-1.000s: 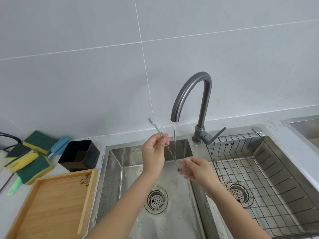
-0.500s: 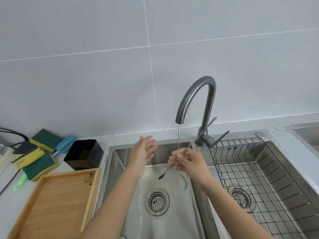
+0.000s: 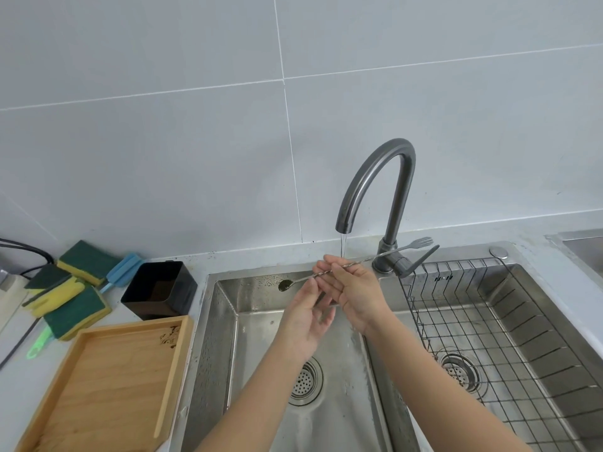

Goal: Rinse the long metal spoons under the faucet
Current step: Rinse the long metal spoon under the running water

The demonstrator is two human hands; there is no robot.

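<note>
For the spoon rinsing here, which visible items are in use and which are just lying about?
In use: long twisted metal spoon with fork end, right hand, left hand, grey curved faucet, steel sink basin.

Lying about: green-yellow sponges, black square container, wooden tray, wire rack.

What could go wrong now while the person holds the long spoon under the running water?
1. The right hand pinches the thin, wet long spoon near its middle only; it might slip into the sink.
2. The spoon's fork end lies close to the faucet and may knock it.
3. The water stream falls on the handle, not the bowl, which may stay unrinsed.
</note>
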